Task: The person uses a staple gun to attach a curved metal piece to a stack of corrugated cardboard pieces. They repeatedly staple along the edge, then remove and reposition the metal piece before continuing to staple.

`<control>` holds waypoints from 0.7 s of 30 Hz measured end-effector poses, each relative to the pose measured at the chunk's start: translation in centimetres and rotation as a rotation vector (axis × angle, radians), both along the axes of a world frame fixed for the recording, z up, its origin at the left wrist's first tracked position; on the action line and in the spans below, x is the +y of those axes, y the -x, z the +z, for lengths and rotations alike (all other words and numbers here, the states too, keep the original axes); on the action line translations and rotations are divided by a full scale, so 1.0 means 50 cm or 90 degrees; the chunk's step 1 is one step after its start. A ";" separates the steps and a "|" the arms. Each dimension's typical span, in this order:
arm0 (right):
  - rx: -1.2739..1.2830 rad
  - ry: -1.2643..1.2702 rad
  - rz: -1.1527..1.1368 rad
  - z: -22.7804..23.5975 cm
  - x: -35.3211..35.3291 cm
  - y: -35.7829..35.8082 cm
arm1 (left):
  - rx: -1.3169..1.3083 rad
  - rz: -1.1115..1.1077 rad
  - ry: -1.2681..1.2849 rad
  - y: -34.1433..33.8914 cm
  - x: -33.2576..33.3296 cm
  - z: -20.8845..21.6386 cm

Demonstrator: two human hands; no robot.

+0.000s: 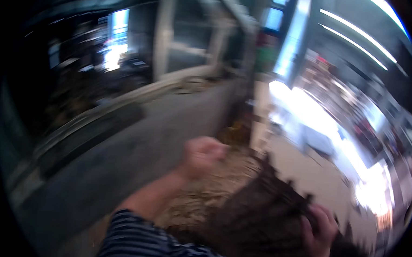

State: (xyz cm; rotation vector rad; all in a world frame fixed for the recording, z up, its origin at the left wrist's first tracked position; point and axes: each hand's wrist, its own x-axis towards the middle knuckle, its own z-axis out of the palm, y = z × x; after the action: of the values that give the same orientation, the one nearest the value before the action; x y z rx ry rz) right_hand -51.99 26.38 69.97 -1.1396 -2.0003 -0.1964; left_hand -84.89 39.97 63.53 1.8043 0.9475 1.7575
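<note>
My left hand [203, 156] is raised in front of a low grey wall, its fingers curled in. It is blurred, and nothing shows sticking out of it. A striped sleeve covers the upper part of that arm. At the lower right, my right hand [321, 227] grips the rim of a dark brown basket [261, 220], which looks coarsely woven with a jagged edge. The basket is tilted in front of me; its inside is hidden.
Pale chips or straw-like scraps [195, 200] cover the ground between the basket and the low grey wall [169, 126]. A framed window [189, 53] stands above the wall. Bright light falls on the pale floor [297, 166] to the right, with blurred stacked goods [332, 84] beyond.
</note>
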 end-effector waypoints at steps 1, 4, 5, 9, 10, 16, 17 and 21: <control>-0.018 0.020 0.012 0.015 -0.005 0.033 | 0.013 0.015 -0.047 0.010 0.003 -0.003; -0.055 0.082 0.075 -0.023 0.089 0.232 | 0.088 0.085 -0.129 0.171 -0.015 -0.022; -0.044 0.127 0.084 -0.047 0.112 0.291 | 0.100 0.107 -0.154 0.238 -0.022 -0.031; -0.043 0.248 0.228 -0.146 0.235 0.556 | 0.153 0.240 -0.170 0.533 -0.056 -0.055; -0.034 0.254 0.277 -0.177 0.268 0.643 | 0.177 0.293 -0.143 0.619 -0.074 -0.059; -0.069 0.270 0.442 -0.263 0.449 1.160 | 0.397 0.788 0.058 1.069 -0.137 -0.123; -0.090 0.239 0.465 -0.285 0.478 1.244 | 0.461 0.880 0.129 1.133 -0.160 -0.130; -0.047 0.221 0.577 -0.360 0.580 1.549 | 0.293 0.778 0.481 1.325 -0.244 -0.180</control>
State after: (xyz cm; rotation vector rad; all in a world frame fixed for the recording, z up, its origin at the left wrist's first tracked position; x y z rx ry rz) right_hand -129.47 55.37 51.99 -0.3160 -2.4681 0.5968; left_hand -151.16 27.76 54.52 1.1025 2.8254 1.0745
